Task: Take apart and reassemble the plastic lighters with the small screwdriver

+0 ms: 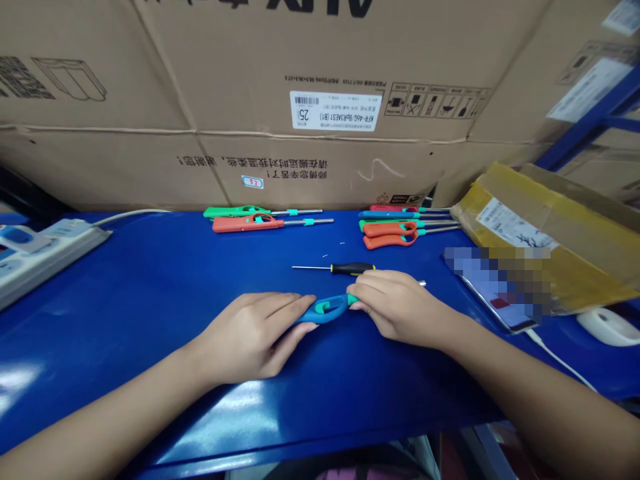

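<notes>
Mid-frame, left fingers [295,308] pinch the blue lighter [320,319], right fingers [367,291] grip its green end [353,299]; green trigger [326,307] inside looped handle [342,307]

What a shine on that smooth, glossy tabletop [390,393]! Matt brown cardboard on the big carton [425,40], smooth plastic on the blue lighter [327,311], bare metal on the screwdriver shaft [311,268], and glossy tape over the yellow box [575,267]!
</notes>
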The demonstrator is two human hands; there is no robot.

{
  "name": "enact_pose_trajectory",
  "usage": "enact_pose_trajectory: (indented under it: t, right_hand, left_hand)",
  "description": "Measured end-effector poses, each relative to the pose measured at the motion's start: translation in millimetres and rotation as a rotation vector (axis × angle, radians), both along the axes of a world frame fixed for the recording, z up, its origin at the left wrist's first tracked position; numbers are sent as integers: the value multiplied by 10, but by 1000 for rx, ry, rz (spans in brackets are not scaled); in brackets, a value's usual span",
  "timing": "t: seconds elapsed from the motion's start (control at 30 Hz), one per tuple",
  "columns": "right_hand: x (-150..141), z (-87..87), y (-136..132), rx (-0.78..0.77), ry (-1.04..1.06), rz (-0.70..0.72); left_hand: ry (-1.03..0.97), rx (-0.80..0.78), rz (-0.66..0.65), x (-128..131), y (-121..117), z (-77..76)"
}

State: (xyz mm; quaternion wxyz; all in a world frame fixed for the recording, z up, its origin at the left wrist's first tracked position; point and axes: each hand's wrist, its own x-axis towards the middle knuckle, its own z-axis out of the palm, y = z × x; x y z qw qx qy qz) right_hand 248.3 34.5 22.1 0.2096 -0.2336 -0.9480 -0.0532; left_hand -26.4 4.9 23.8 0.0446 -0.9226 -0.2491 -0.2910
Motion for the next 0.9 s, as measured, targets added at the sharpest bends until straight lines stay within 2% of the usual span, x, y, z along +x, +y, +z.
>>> enact_pose_trajectory:
  t: [0.17,0.3,0.4,0.47,0.57,0.7,0.83,0.9]
  right_hand:
    - [-24,-59,57,-66,-54,-26]
    - [-46,-13,89,-136,-32,-80]
    - [-68,60,42,-45,125,-148]
    - [-82,90,2,58,305,-173]
    - [-99,72,-13,100,452,-119]
    - [-123,-28,54,-55,307,-127]
    - [-125,-123,118,-205,217,-205]
    - [-97,-157,156,-229,214,-256]
  left_hand:
    - [75,-15,16,13,28,18]
    - [100,-138,28,-44,114,102]
    - [50,-229,67,-125,196,173]
    - [-23,-265,166,-159,267,202]
    - [-110,-318,280,-111,414,223]
    - [-19,-289,202,204,718,253]
    - [39,-254,165,731,1129,279]
    - [65,-250,157,1000,1336,269]
